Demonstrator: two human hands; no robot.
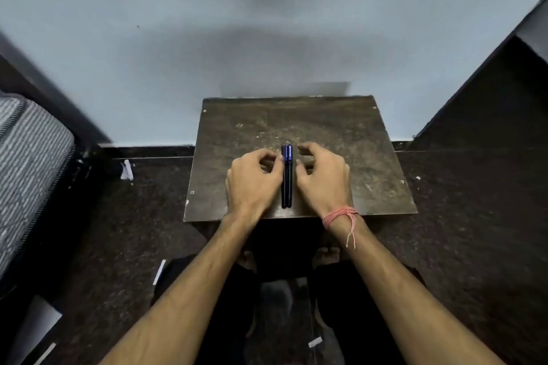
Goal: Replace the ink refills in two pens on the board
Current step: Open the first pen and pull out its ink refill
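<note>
Two pens [287,176] side by side, touching, lengthwise at mid-board [341,127]. Left hand [253,179] against left pen, fingers curled, tips at its upper part; firm grip cannot be told. Right hand [323,176] just beside right pen, fingers loosely curled, apart, holding nothing.

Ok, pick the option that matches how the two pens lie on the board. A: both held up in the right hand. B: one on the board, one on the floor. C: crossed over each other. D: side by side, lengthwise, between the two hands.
D: the two pens lie parallel and close together on the board, with the left hand on one side and the right hand on the other.
</note>
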